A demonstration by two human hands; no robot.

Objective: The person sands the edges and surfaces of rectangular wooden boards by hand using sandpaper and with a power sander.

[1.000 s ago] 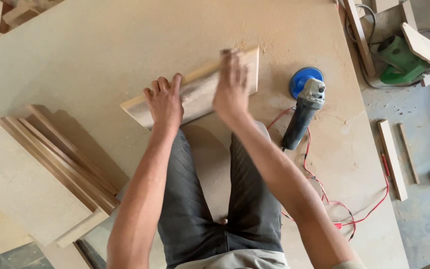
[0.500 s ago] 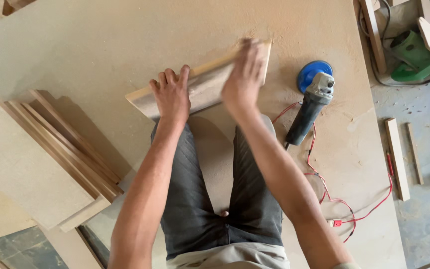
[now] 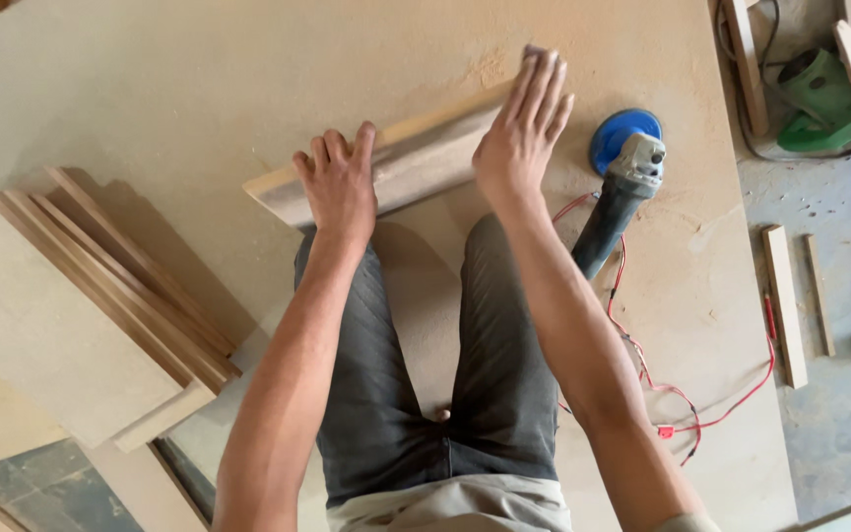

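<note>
Board: a flat rectangular wooden board (image 3: pixel 411 163) lies slanted at upper centre of the frame on the desk (image 3: pixel 199 79), pale edge band along its far side, dusty grey-brown face.
Left hand: left hand (image 3: pixel 339 187) lies palm down on the board's left half, fingers (image 3: pixel 332 150) spread narrowly and flat, gripping nothing.
Right hand: right hand (image 3: pixel 522 133) rests flat on the board's right end, fingers together and extended, tips past the far edge.
Containers: none identifiable in view.
Edges and room: open sheet surface above and left of the board; desk edge runs down the right of the frame.
Grinder: angle grinder (image 3: pixel 615 202) with blue disc lies just right of the board, apart from the hand; red cable (image 3: pixel 701 394) trails to lower right.
Stack: layered flat panels (image 3: pixel 71 305) at left, well apart.
Surface: fibreboard, matt, with sawdust (image 3: pixel 490 69) near the board's far end.
</note>
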